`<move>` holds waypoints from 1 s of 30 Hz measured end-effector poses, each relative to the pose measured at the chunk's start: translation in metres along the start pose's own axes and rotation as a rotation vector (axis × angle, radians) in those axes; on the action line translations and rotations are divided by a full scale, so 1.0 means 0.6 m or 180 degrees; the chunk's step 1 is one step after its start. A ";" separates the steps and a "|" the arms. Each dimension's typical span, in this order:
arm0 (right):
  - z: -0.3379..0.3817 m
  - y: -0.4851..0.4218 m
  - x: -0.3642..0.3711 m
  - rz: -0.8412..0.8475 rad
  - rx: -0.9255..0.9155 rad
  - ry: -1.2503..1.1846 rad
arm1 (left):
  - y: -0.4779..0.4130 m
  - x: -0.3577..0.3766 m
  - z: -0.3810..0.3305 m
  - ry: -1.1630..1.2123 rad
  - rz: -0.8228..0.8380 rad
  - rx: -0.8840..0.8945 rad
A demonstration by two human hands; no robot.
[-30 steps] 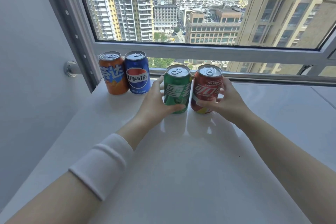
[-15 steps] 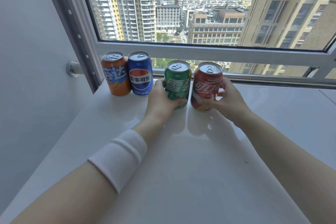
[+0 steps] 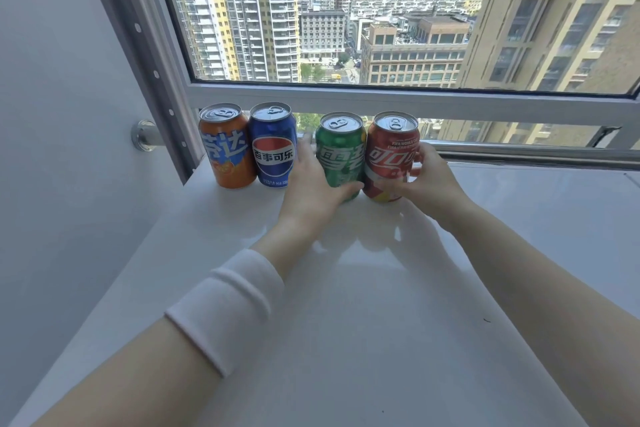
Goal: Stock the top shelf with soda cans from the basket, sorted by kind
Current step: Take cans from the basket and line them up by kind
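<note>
Green can (image 3: 341,158) stood on the shelf (image 3: 363,305), touching the red can (image 3: 391,156); blue can (image 3: 273,146) and orange can (image 3: 225,146) just beyond its other side. Left hand (image 3: 311,191) fingers gripped green, right hand (image 3: 429,180) fingers gripped red. Four kinds placed; basket unseen, remainder unknown.

**Bare arms, one white band**

Two forearms come up from the bottom edge. The left hand (image 3: 313,194) and right hand (image 3: 429,184) are bare — no rings, no watch, no gloves. The left forearm wears a white ribbed wristband (image 3: 225,308) — soft, stretchy fabric, plain. The right forearm is uncovered.
</note>
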State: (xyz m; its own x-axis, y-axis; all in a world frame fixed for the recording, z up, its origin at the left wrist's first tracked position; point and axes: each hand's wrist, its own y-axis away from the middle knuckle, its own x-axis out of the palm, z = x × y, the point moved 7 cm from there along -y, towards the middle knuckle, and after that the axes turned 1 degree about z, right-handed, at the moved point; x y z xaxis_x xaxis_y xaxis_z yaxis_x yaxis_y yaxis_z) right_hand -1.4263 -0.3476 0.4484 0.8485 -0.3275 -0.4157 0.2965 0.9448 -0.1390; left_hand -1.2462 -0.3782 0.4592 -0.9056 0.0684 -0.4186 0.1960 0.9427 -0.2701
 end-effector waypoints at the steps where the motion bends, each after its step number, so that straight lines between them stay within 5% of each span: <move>1: 0.001 0.000 0.000 0.0020 0.0008 -0.0013 | 0.000 -0.008 -0.011 -0.0078 -0.0015 0.0099; 6: 0.020 0.002 -0.010 0.0018 -0.0059 -0.0114 | -0.023 -0.043 -0.085 -0.0968 0.0049 0.0704; 11: 0.041 0.000 -0.024 -0.0153 -0.0246 0.0040 | -0.070 -0.024 -0.102 -0.2130 0.0963 0.0835; 30: 0.052 -0.035 0.004 -0.0005 -0.0194 -0.0270 | -0.123 -0.038 -0.107 -0.2704 0.1351 0.0895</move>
State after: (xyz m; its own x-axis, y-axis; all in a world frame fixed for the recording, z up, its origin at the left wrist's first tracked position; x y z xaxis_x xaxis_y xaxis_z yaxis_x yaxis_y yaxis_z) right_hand -1.4165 -0.3682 0.4784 0.8828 -0.3259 -0.3383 0.2730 0.9420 -0.1951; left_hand -1.2638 -0.4286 0.5442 -0.1904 0.0219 -0.9815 0.6237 0.7747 -0.1037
